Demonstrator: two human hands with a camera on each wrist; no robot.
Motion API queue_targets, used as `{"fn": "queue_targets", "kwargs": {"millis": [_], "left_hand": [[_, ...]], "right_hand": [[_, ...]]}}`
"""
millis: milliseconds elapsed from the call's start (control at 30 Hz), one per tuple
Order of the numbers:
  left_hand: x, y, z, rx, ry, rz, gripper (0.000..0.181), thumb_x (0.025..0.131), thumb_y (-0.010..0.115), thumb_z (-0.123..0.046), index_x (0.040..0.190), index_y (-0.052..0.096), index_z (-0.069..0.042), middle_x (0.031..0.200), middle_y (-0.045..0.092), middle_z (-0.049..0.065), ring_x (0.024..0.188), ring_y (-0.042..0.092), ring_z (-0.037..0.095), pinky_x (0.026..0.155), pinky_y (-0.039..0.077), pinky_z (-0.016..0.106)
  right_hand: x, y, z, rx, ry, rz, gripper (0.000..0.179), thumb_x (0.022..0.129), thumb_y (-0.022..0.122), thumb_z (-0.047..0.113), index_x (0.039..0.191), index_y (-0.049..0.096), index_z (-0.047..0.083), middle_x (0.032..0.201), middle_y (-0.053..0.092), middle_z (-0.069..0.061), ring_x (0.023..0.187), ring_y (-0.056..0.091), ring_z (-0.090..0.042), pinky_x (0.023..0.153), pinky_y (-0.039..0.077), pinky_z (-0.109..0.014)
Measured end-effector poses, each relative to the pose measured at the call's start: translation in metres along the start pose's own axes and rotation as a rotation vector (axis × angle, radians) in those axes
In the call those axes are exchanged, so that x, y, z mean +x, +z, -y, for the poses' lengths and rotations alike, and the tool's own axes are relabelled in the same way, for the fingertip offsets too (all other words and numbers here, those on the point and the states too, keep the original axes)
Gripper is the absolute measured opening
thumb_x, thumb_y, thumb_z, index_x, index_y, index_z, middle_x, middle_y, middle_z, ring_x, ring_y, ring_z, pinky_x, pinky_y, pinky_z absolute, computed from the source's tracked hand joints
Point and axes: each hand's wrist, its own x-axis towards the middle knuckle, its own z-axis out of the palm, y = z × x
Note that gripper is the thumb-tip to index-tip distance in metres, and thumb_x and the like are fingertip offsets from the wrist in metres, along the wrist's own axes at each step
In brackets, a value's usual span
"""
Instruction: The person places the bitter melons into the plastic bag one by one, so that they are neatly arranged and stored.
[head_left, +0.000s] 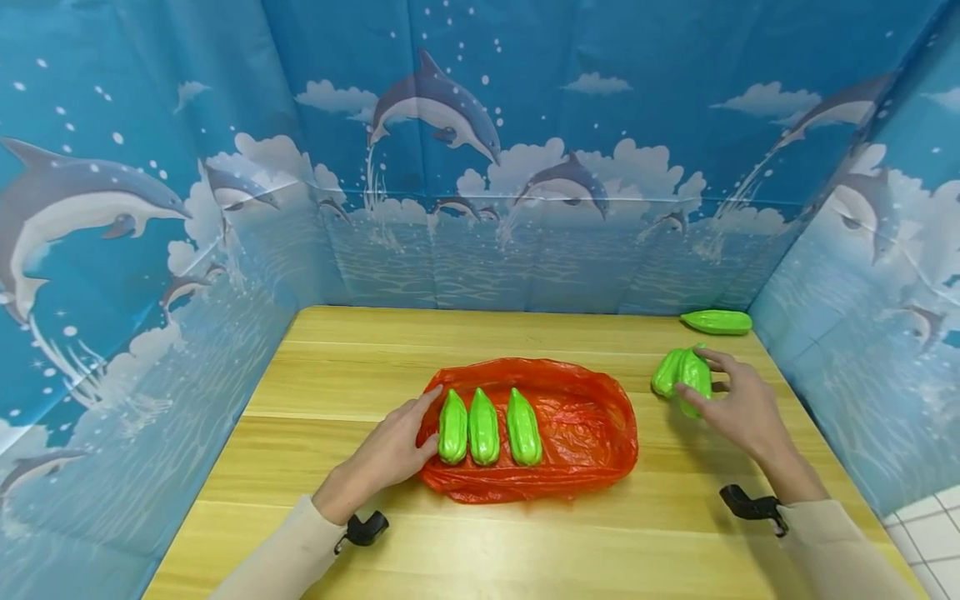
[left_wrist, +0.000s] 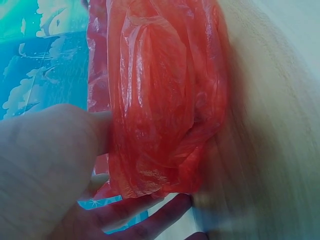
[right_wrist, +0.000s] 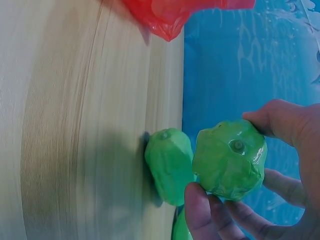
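A red plastic bag (head_left: 581, 433), its mouth spread wide, lies on the table with three glossy green ridged fruits (head_left: 483, 427) inside. At the bag's left edge my left hand (head_left: 390, 442) grips the plastic between thumb and fingers; the left wrist view shows the crumpled red side (left_wrist: 155, 95) close up. Over to the right, my right hand (head_left: 746, 408) holds another green fruit (right_wrist: 232, 160) by its sides, stem end facing the wrist camera. Just left of it rests a second green fruit (head_left: 665, 372) on the table.
One more green fruit (head_left: 716, 322) lies by the table's back right corner. Blue dolphin-print sheets (head_left: 525, 250) stand along the back and both sides of the wooden table (head_left: 487, 554). White floor tiles (head_left: 930, 533) show at the lower right.
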Motion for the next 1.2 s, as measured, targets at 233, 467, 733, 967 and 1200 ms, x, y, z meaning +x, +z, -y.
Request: {"fn": "queue_targets", "kwargs": {"millis": [233,467,733,967,1200], "left_hand": [[-0.002,0.001,0.0,-0.006,-0.006,-0.003,0.078,0.111,0.078,-0.019,0.18,0.043,-0.009,0.172,0.061,0.022,0.156,0.064,0.044,0.129,0.056,0.062],[-0.002,-0.001,0.001,-0.019,0.0,-0.016,0.077,0.11,0.078,-0.018,0.179,0.045,-0.008,0.176,0.058,0.022,0.16,0.061,0.044,0.131,0.053,0.063],[-0.002,-0.002,0.0,-0.028,0.003,-0.011,0.078,0.11,0.078,-0.017,0.18,0.044,-0.009,0.176,0.057,0.022,0.16,0.061,0.044,0.131,0.053,0.063],[-0.007,0.0,-0.001,-0.022,0.0,0.003,0.078,0.109,0.08,-0.017,0.179,0.046,-0.008,0.172,0.061,0.023,0.156,0.064,0.044,0.129,0.055,0.063],[-0.003,0.0,-0.001,-0.006,0.014,-0.004,0.077,0.111,0.078,-0.018,0.179,0.045,-0.006,0.172,0.06,0.024,0.157,0.063,0.045,0.13,0.055,0.063]], "right_hand": [[-0.001,0.0,0.012,-0.015,-0.027,0.004,0.079,0.107,0.086,0.036,0.17,0.054,-0.002,0.155,0.061,-0.046,0.119,0.074,-0.07,0.092,0.065,-0.079],[-0.001,-0.002,0.025,-0.036,-0.046,0.014,0.08,0.108,0.086,0.037,0.171,0.054,0.0,0.156,0.06,-0.044,0.119,0.075,-0.068,0.09,0.064,-0.078],[-0.002,-0.001,0.041,-0.01,-0.064,0.021,0.081,0.107,0.088,0.035,0.172,0.054,0.001,0.157,0.061,-0.041,0.117,0.077,-0.064,0.089,0.066,-0.074],[-0.009,0.006,0.054,-0.014,-0.097,0.028,0.08,0.105,0.089,0.035,0.17,0.056,0.001,0.152,0.062,-0.04,0.112,0.079,-0.058,0.091,0.066,-0.074],[-0.012,0.007,0.065,0.014,-0.097,0.025,0.079,0.106,0.088,0.035,0.172,0.055,0.007,0.156,0.059,-0.038,0.117,0.077,-0.056,0.094,0.066,-0.072]]}}
